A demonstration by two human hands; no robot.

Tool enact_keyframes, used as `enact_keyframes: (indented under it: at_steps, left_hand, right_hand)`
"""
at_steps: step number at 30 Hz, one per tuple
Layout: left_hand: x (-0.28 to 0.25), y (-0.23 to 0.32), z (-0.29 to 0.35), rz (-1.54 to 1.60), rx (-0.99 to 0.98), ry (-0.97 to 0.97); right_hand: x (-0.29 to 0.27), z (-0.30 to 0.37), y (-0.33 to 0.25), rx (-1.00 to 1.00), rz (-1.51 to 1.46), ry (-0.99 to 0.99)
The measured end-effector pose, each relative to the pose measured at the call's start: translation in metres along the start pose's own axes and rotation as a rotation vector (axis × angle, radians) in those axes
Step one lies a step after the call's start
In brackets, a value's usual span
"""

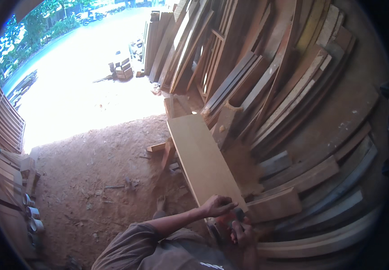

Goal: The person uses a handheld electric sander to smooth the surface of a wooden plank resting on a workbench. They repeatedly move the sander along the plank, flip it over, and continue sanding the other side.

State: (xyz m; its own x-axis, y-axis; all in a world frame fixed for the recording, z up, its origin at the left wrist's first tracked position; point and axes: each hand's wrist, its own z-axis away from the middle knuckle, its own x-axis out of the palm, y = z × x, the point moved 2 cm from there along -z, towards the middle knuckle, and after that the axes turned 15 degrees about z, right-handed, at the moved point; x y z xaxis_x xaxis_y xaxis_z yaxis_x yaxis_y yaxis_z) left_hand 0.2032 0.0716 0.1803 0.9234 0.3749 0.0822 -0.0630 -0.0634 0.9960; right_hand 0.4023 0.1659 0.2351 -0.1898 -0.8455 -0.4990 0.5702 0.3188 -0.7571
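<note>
A long, pale wooden board [205, 155] lies flat on a low wooden support, reaching away from me. At its near end is a red and dark hand-held tool [224, 220], blurred and partly covered by my hands, so its exact kind is unclear. My right hand [243, 233] is closed around the tool's near right side. Over the board's near end, my left hand [217, 206] has its fingers curled, close to the tool's dark top. What those fingers hold, if anything, is hidden.
Stacked planks [288, 85] lean along the right and far side. Thick wood pieces [275, 204] lie right of the board. A wooden leg [167, 153] stands under the board's left side. Sawdust-covered ground [91, 166] stretches left, with scraps. White rolls [32, 218] sit at far left.
</note>
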Motion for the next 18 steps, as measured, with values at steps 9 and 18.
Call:
enact_keyframes:
  at_steps: [9,18]
  left_hand:
    - [0.026,0.038,0.011,0.119,0.087,-0.037]
    - [0.023,0.032,0.016,0.063,-0.031,0.317]
  right_hand:
    - [-0.008,0.032,-0.014,-0.019,-0.018,-0.076]
    - [0.006,0.023,-0.026,0.069,-0.042,0.017]
